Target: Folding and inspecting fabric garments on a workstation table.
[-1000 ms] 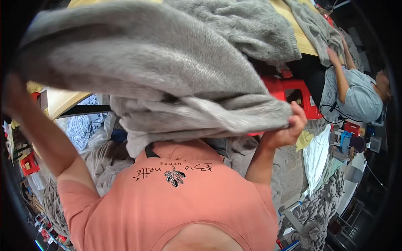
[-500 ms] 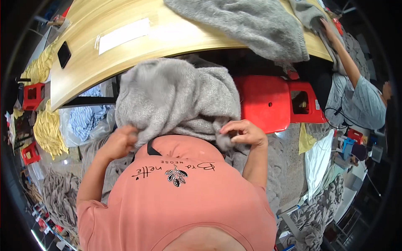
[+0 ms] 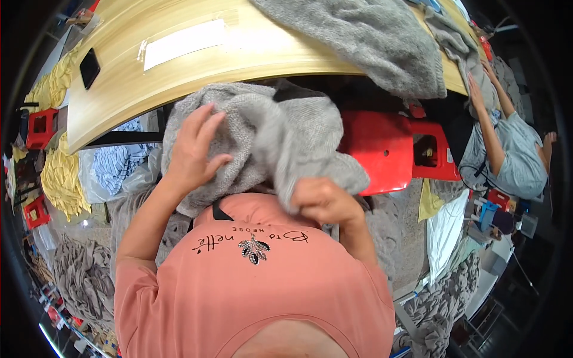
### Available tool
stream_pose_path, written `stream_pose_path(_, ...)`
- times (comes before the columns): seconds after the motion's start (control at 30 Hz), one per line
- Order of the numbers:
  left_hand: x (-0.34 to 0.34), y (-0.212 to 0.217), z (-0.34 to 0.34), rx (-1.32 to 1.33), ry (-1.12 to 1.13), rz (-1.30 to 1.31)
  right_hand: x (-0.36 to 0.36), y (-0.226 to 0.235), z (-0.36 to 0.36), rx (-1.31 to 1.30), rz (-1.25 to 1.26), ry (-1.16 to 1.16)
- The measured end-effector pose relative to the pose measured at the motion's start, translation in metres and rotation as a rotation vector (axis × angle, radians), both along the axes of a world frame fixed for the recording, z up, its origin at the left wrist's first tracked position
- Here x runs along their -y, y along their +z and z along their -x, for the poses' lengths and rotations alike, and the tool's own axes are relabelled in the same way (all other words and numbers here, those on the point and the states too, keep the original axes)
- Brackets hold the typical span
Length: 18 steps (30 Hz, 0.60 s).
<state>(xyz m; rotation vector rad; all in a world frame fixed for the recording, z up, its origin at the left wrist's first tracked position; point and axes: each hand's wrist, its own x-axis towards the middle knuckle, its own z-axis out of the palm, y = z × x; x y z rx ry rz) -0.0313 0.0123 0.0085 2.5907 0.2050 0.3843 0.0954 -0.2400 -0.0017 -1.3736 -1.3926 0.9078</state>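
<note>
A grey knitted garment (image 3: 262, 140) is bunched against my chest, just below the edge of a long wooden table (image 3: 197, 65). My left hand (image 3: 194, 149) lies flat on its left side with the fingers spread. My right hand (image 3: 322, 203) is closed around a fold of the same garment near my chest. A second grey knit (image 3: 370, 42) lies spread on the table's right part.
A red plastic stool (image 3: 388, 149) stands right of the garment. Another person in a light blue shirt (image 3: 507, 155) reaches onto the table at the far right. Yellow cloth (image 3: 59, 179) and grey knit piles (image 3: 83, 280) lie on the floor. A black phone (image 3: 89, 67) rests on the table.
The garment, held high and spread wide a second ago, has come down and been gathered against my chest. Both hands have dropped with it and moved closer together.
</note>
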Motion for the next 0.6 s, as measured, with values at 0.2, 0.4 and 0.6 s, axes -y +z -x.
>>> stream_pose_path(0.2,0.006,-0.033,-0.007,-0.443,-0.482,-0.126,0.005,-0.006,-0.011,-0.195,0.224,0.107)
stream_pose_path(0.4,-0.020,-0.004,0.035,-0.630,-0.348,0.441,-0.001,-0.080,-0.066,0.238,0.177,-1.085)
stream_pose_path(0.6,-0.015,0.023,0.017,-0.490,-0.348,0.200,-0.020,-0.128,-0.110,-0.684,0.284,-0.991)
